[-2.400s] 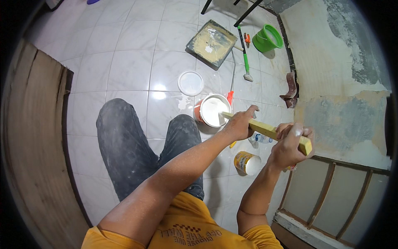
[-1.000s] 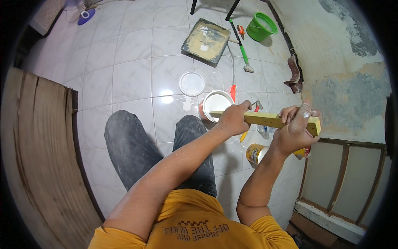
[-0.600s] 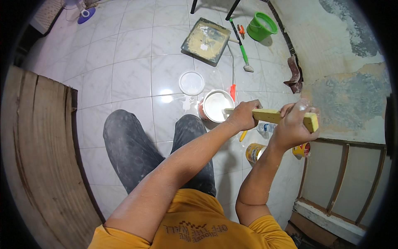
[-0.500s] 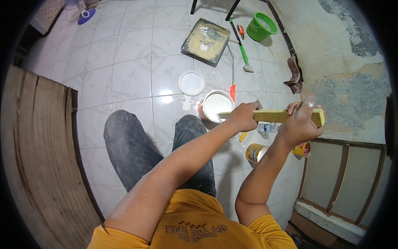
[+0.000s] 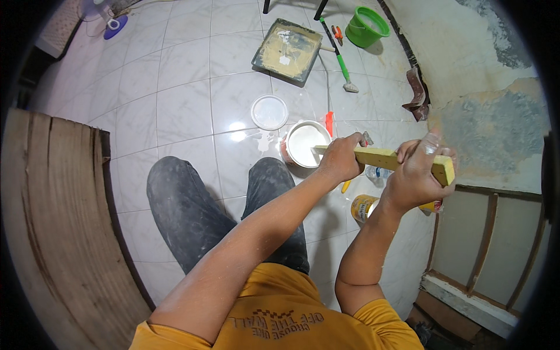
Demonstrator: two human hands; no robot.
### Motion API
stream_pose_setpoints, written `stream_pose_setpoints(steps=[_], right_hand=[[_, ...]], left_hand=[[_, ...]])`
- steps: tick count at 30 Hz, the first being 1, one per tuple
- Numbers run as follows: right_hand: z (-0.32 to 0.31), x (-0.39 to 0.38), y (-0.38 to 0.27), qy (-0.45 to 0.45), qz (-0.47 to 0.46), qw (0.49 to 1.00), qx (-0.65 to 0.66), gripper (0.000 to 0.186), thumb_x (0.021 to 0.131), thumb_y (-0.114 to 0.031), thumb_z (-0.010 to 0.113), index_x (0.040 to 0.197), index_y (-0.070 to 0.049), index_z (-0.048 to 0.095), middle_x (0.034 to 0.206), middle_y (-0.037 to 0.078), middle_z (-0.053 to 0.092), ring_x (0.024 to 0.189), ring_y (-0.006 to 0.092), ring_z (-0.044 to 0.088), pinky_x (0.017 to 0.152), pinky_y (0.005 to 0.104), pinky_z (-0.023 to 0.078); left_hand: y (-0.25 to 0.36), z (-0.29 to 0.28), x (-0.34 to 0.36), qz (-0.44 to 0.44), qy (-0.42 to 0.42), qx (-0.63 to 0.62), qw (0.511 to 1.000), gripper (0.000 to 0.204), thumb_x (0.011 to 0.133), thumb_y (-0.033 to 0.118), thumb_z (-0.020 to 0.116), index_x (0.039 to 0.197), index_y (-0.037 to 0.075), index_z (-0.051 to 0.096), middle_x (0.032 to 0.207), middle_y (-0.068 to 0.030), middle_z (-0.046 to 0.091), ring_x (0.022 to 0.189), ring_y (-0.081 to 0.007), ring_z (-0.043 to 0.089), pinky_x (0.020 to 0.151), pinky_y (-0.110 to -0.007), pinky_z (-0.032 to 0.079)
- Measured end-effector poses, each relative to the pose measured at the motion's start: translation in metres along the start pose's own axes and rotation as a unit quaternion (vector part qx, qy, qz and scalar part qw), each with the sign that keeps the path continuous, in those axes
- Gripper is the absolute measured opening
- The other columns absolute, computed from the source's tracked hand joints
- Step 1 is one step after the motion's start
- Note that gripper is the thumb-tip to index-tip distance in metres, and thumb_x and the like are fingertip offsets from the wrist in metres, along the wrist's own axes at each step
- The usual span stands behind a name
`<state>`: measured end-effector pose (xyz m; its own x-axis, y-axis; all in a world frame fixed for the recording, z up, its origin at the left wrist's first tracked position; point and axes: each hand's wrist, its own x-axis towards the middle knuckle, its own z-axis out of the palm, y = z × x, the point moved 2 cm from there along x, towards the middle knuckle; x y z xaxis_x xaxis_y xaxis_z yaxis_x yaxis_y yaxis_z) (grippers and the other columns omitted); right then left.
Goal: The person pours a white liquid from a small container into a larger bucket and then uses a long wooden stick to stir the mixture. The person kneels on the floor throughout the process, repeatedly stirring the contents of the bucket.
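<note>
Currently, from my remote seat, I see the left hand (image 5: 341,158) just right of the frame's centre, grasping the yellowish wooden stick (image 5: 376,156) partway along. I have the right hand (image 5: 413,179), further right, clenched around its thick end. The stick slants across the centre right, its thin end over the rim of the tub (image 5: 284,153) of white material at mid-frame. I see a round lid (image 5: 269,112) above that tub, a dark tray (image 5: 307,58) at upper centre, and a green bucket (image 5: 360,35) at upper right.
</note>
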<state>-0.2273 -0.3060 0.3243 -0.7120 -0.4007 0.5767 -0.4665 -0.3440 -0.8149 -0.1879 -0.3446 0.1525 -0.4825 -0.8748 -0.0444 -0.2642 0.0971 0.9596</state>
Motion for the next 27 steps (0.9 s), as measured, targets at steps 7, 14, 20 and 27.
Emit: stream_pose_setpoints(steps=[7,14,20,27], right_hand=[[-0.003,0.005,0.013,-0.018,-0.024,0.993,0.113,0.028,0.097,0.002,0.07,0.082,-0.004,0.047,0.057,0.007,0.053,0.042,0.0131,0.051,0.042,0.0273,0.045],[-0.009,0.012,0.022,0.0,-0.056,0.998,-0.001,0.033,0.09,0.004,0.072,0.072,-0.003,0.045,0.065,0.004,0.053,0.053,0.0113,0.051,0.056,0.0292,0.048],[0.017,0.0,0.01,-0.061,-0.197,0.977,-0.047,0.031,0.089,0.004,0.078,0.075,-0.002,0.052,0.072,-0.002,0.053,0.067,0.0063,0.053,0.058,0.0243,0.045],[0.024,0.01,0.02,0.021,-0.185,0.982,-0.018,0.035,0.091,-0.004,0.079,0.072,-0.005,0.05,0.063,-0.002,0.05,0.057,0.0059,0.047,0.053,0.0244,0.038]], left_hand=[[-0.008,-0.028,-0.002,0.013,0.013,0.059,0.998,0.039,0.077,0.008,0.079,0.113,0.007,0.064,0.093,-0.0222,0.074,0.096,-0.0439,0.071,0.083,-0.049,0.057],[-0.008,-0.002,0.026,0.073,-0.048,0.03,0.996,0.038,0.081,0.012,0.078,0.116,0.006,0.064,0.098,-0.0241,0.073,0.099,-0.044,0.071,0.089,-0.048,0.056],[-0.033,-0.047,0.036,0.131,-0.266,0.015,0.955,0.044,0.087,0.033,0.077,0.122,0.007,0.068,0.12,-0.0198,0.074,0.113,-0.0371,0.069,0.098,-0.043,0.053],[-0.018,-0.058,0.055,0.101,-0.257,0.059,0.959,0.048,0.09,0.037,0.074,0.124,0.004,0.07,0.124,-0.0231,0.073,0.119,-0.0398,0.067,0.103,-0.045,0.05]])
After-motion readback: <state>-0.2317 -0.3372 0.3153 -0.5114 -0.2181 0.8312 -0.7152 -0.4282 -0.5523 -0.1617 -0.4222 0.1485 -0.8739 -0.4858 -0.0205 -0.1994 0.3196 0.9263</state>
